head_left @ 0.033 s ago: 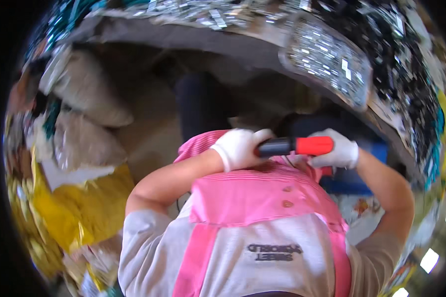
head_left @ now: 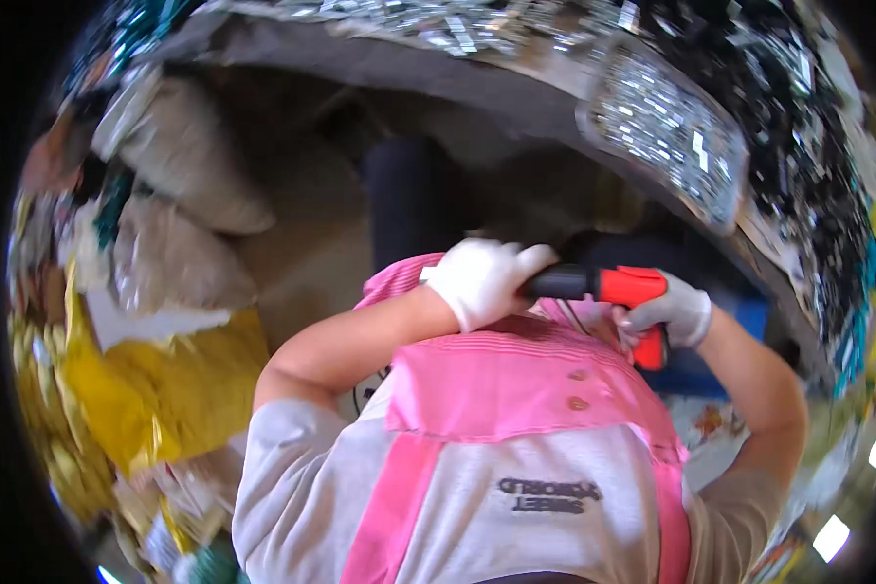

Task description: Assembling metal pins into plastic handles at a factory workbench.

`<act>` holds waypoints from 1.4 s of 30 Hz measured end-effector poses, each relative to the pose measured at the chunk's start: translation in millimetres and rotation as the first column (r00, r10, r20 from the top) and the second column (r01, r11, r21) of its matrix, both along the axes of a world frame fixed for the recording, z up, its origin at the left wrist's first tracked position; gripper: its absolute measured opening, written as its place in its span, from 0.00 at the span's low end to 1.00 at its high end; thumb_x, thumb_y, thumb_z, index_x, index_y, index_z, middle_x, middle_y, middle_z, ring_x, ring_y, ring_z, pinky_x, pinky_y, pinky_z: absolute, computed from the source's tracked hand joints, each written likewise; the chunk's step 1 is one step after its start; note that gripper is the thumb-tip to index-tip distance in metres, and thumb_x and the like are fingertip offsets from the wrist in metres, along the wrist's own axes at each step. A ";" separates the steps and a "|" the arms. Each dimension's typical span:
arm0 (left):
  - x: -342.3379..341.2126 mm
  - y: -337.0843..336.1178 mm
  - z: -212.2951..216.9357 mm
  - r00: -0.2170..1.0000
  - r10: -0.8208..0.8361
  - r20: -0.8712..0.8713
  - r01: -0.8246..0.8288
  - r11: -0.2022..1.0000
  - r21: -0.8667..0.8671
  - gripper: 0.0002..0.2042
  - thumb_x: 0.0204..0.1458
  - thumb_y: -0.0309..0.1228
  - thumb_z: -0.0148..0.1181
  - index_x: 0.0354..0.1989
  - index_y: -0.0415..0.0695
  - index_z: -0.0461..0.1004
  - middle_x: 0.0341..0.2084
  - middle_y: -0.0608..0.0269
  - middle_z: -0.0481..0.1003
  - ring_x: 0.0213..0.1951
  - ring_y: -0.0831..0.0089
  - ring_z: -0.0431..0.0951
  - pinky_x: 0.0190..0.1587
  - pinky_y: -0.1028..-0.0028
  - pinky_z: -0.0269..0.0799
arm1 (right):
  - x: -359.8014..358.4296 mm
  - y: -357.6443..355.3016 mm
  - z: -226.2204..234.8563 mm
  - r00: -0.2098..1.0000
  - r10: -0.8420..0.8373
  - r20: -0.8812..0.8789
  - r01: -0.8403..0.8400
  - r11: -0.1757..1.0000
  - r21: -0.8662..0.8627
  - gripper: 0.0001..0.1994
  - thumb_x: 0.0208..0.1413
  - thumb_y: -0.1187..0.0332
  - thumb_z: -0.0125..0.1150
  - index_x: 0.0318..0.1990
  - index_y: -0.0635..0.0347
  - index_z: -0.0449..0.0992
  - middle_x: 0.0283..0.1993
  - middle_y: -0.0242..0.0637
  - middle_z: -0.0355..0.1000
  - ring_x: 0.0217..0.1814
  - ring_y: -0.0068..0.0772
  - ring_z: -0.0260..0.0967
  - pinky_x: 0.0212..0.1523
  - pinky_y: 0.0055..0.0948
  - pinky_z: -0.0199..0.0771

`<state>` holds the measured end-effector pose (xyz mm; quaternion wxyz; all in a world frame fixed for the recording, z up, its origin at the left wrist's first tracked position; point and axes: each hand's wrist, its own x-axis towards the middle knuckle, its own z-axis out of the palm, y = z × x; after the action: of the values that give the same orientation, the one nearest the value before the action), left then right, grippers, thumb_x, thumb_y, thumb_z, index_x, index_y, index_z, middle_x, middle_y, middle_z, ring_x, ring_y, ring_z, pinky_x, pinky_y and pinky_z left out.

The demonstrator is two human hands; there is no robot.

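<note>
A red-and-black pistol-shaped tool (head_left: 631, 284) lies level across my lap, just beyond the pink apron (head_left: 526, 384). My left hand (head_left: 489, 282), in a white glove, is closed round its black front end. On the red rear part, my gloved right hand (head_left: 674, 313) grips around the handle, which points down toward me. Bare fingertips show at the right glove. A thin dark cord or rod is partly visible under the tool. The tool's tip is hidden behind my left hand.
Shiny small metal pieces heap on the bench ahead, with a clear tray (head_left: 667, 131) of them at its edge. Black pieces (head_left: 798, 146) lie to the right. Bulging bags (head_left: 180, 258) and a yellow sack (head_left: 170, 389) stand at left. Something blue (head_left: 749, 321) is beside my right arm.
The tool has turned so its red handle now shows below my right hand. My right hand has tilted and shifted slightly lower. The whole view has moved a little.
</note>
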<state>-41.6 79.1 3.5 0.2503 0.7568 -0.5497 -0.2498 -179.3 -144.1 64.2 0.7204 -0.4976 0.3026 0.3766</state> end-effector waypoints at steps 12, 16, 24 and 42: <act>9.2 21.7 -46.7 0.034 0.054 -0.998 0.449 0.891 0.064 0.19 0.46 0.30 0.67 0.46 0.42 0.71 0.34 0.74 0.71 0.37 0.82 0.69 0.43 0.78 0.67 | 59.1 17.8 32.7 -0.373 0.927 -0.051 0.458 0.136 -0.879 0.07 0.32 0.65 0.56 0.23 0.53 0.67 0.24 0.29 0.62 0.33 0.30 0.66 0.52 0.34 0.70; 7.7 17.4 -63.5 -0.151 -0.086 -0.985 0.466 0.872 -0.148 0.22 0.45 0.32 0.68 0.48 0.41 0.68 0.36 0.73 0.70 0.37 0.82 0.67 0.44 0.80 0.67 | 51.7 16.7 31.4 -0.438 0.892 -0.108 0.591 0.196 -0.782 0.10 0.29 0.65 0.58 0.25 0.53 0.68 0.29 0.28 0.65 0.36 0.29 0.67 0.48 0.36 0.73; -6.0 20.7 5.1 0.875 -0.038 -0.483 0.101 0.989 0.106 0.16 0.41 0.30 0.67 0.40 0.45 0.73 0.31 0.58 0.77 0.33 0.63 0.78 0.38 0.68 0.74 | 5.7 10.1 10.2 0.548 0.806 0.224 -0.342 0.460 -0.819 0.06 0.33 0.69 0.63 0.23 0.53 0.73 0.23 0.35 0.70 0.27 0.37 0.70 0.33 0.34 0.70; 13.8 18.7 4.5 0.635 -0.037 -0.772 0.145 0.987 0.073 0.18 0.42 0.27 0.66 0.45 0.40 0.72 0.32 0.65 0.76 0.35 0.77 0.75 0.44 0.76 0.71 | -9.2 17.7 23.7 0.841 0.323 0.434 -0.133 0.901 -0.413 0.15 0.45 0.66 0.64 0.40 0.63 0.74 0.33 0.39 0.77 0.33 0.30 0.75 0.38 0.28 0.75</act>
<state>-27.7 97.9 8.0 0.3978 0.5649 -0.4118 -0.5942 -188.6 -126.4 87.9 0.6166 -0.7352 0.1115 0.2587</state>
